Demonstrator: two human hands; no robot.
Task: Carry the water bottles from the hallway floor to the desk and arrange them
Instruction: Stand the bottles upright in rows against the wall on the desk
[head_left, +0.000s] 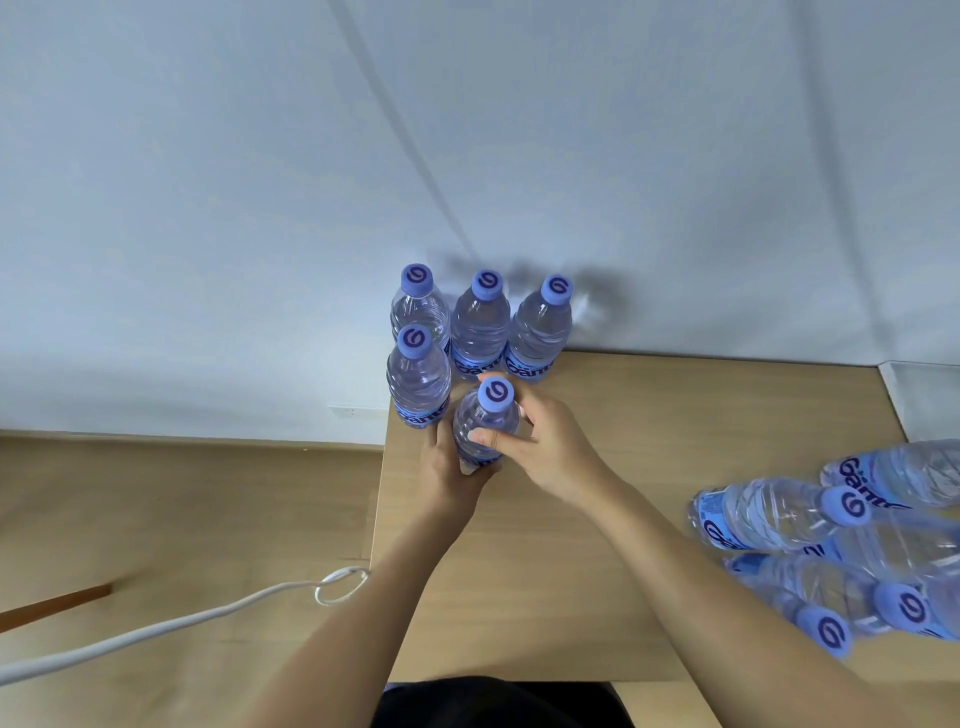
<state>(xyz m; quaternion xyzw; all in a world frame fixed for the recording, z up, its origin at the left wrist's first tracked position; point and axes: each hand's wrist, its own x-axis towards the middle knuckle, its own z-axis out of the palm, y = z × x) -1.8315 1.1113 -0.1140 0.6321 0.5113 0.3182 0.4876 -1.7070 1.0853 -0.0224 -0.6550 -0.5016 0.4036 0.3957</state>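
Both hands, left (451, 457) and right (540, 441), wrapped around one upright bottle (484, 431) at the far left of the desk (623, 519). Best lowered flat just right of the near-row bottle (418, 376), then released without nudging neighbours; lying bottles (769, 514) waiting at right.

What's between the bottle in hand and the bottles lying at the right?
Only bare desk, seen in the head view, between the held bottle and the lying bottles.

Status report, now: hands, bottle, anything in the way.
Both hands, left and right, gripping one upright bottle at the desk corner. Four bottles standing just behind it. More bottles lying on their sides at right. Path clear.
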